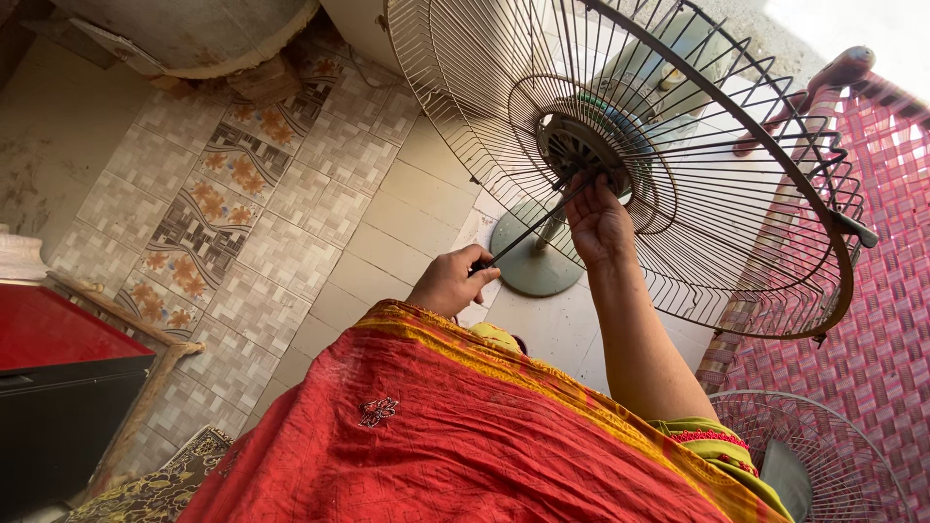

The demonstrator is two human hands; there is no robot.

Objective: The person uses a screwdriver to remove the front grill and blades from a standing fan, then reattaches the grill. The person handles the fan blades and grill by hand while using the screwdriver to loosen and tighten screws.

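Fan guard [736, 184], hub partly behind right hand [599, 225].

Grille [736, 208]: round wire guard, rusty-brown, tilted, mounted on the fan's motor hub.
Screwdriver [531, 228]: long thin dark shaft, slanting up to the hub; handle hidden in a fist.
Hub [581, 145]: round, grey, at grille centre.

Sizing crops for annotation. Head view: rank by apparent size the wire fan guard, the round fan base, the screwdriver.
1. Wire fan guard, by far the largest, though it is nearest the camera.
2. Round fan base, partly hidden.
3. Screwdriver, a thin shaft held in the left hand.
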